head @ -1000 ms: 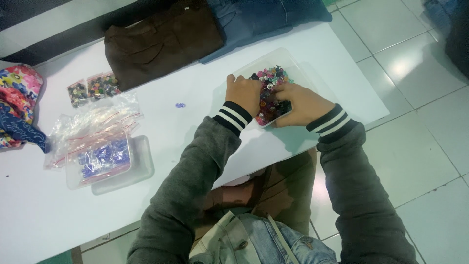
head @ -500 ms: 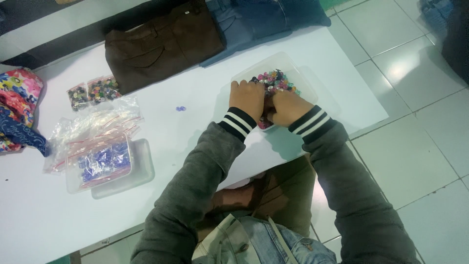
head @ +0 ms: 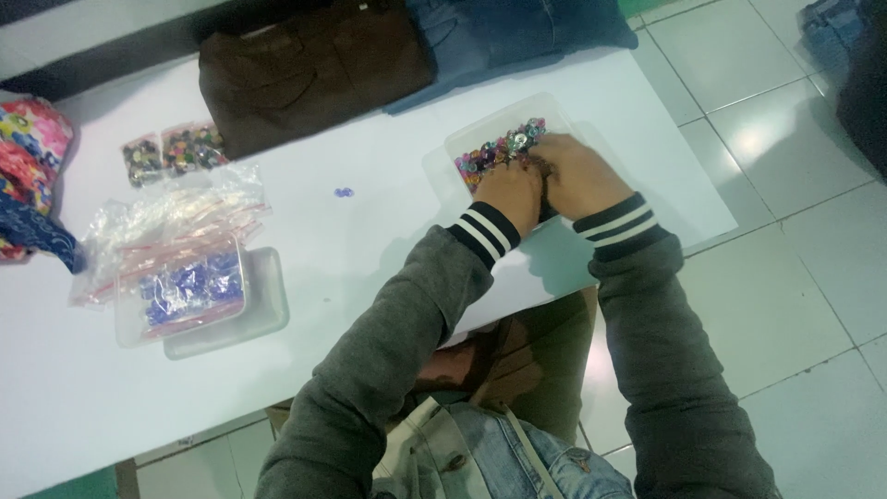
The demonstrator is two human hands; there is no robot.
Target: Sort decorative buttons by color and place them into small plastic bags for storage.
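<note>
Hands, left (head: 509, 196) and right (head: 577, 176), pressed together in clear plastic tub (head: 476, 139) of multicoloured buttons (head: 504, 148): picking stage; grasp hidden, cannot tell; next, careful fingertip pinching.

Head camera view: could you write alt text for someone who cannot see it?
Both hands, left hand and right hand, dig together in a clear tray of colourful beads on a white table. Bead bags lie left; folded brown cloth beyond.

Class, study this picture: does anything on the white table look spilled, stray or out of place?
One small purple bead lies alone on the white table, apart from the clear tray of coloured beads where both hands work and from the bagged beads. Nothing else looks spilled.
</note>
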